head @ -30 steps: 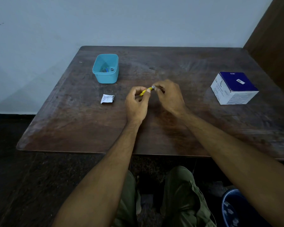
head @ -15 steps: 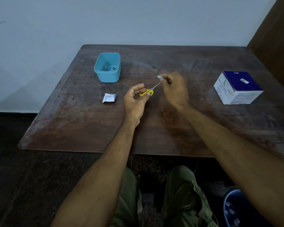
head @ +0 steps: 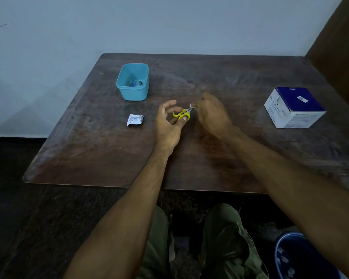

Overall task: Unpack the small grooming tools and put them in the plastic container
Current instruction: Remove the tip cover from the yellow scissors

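Small scissors (head: 182, 114) with yellow loop handles and short metal blades lie in your left hand (head: 168, 125), its fingers curled and pinching the handles. The blades point toward your right hand (head: 213, 113), which sits just beside the left; its fingertips pinch a small white cap (head: 192, 105) at the blade tips. You cannot tell whether the cap touches the blades.

Beyond and to the left of your left hand stands the light blue plastic container (head: 133, 82), open-topped, with a few small items at its bottom, too small to identify. A crumpled white wrapper (head: 135, 119) lies on the worktop (head: 220, 154) just to the left of your left hand. Well to the right of your right hand stands a blue-and-white carton (head: 293, 106). A dark blue bin (head: 302, 256) holding pale scraps sits below your right forearm, on the floor.

Compared with half a second ago, your right hand is closer to your left, and the cap, then held clear of the blades, is now at their tips.
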`<state>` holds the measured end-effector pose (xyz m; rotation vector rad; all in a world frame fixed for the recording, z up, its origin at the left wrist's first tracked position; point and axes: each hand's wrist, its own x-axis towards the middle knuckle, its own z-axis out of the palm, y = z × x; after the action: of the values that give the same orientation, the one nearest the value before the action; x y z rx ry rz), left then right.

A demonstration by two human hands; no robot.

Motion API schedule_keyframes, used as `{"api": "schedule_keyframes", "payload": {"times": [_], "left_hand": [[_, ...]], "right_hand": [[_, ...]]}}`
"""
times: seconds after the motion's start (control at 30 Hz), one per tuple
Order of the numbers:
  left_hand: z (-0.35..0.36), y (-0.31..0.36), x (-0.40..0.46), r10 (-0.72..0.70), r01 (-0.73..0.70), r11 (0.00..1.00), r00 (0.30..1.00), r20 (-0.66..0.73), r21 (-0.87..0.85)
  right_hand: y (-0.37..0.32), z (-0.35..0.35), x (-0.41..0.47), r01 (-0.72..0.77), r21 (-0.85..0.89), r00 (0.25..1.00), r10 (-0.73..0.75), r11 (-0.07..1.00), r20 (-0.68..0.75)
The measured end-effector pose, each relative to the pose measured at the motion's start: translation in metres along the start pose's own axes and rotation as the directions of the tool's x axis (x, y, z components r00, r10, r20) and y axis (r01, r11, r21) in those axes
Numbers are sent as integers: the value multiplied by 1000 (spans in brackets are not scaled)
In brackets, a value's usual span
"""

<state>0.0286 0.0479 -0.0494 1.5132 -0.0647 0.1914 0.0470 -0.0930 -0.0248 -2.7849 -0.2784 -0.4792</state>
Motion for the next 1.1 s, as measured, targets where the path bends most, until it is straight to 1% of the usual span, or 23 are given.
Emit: {"api": "schedule_keyframes", "payload": {"times": [0.07, 0.13, 0.17, 0.2, 0.3, 0.33, 0.43, 0.5, 0.53, 0.6, 0.7, 0.77, 0.93, 1.0, 1.1], "left_hand": [[0, 0, 1, -5, 5, 1000, 1000, -4, -18], [0, -1, 1, -9, 9, 999, 1000, -2, -36], [0, -1, 1, -5, 5, 999, 1000, 3, -36], [0, -2, 1, 0, 0, 1000, 1000, 11, -29], [0, -4, 1, 11, -11, 1000, 1000, 28, -17], [0, -4, 1, 9, -8, 1000, 999, 33, -23], [-1, -3, 2, 4, -3, 999, 1000, 22, -39], [0, -2, 2, 1, -1, 999, 1000, 7, -50], [0, -2, 1, -1, 2, 999, 1000, 7, -53], [-1, -2, 1, -1, 2, 999, 1000, 20, -51], [-2, -4, 2, 5, -3, 999, 999, 41, -50], [-2, -4, 1, 1, 1, 999, 999, 44, -53], [-1, -2, 2, -20, 21, 997, 1000, 13, -79], [-2, -1, 2, -25, 27, 997, 999, 22, -77], [-3, -3, 2, -32, 36, 996, 998, 50, -78]], "right_hand": [[-14, -4, -6, 79, 4, 996, -79, 997, 45], [-21, -7, -11, 145, 28, 988, -146, 989, 46], [-20, -8, -11, 150, 27, 988, -151, 988, 40], [-16, -8, -9, 120, 24, 992, -121, 993, 35], [3, -9, 2, -35, 38, 999, 35, 999, -6], [4, -10, 3, -53, 41, 999, 53, 998, -3], [-12, -12, -4, 71, 69, 997, -73, 995, 29], [-23, -13, -11, 112, 88, 992, -116, 990, 45], [-23, -13, -12, 111, 89, 992, -115, 990, 45], [-16, -12, -9, 55, 70, 997, -59, 996, 42], [4, -9, -3, -57, 63, 998, 58, 996, -13], [4, -9, -2, -80, 80, 996, 82, 994, -23], [-25, -9, -17, 87, 138, 996, -90, 987, 12], [-20, -6, -15, 51, 123, 999, -51, 991, -3], [-2, -3, -6, -115, 136, 993, 119, 984, -21]]}}
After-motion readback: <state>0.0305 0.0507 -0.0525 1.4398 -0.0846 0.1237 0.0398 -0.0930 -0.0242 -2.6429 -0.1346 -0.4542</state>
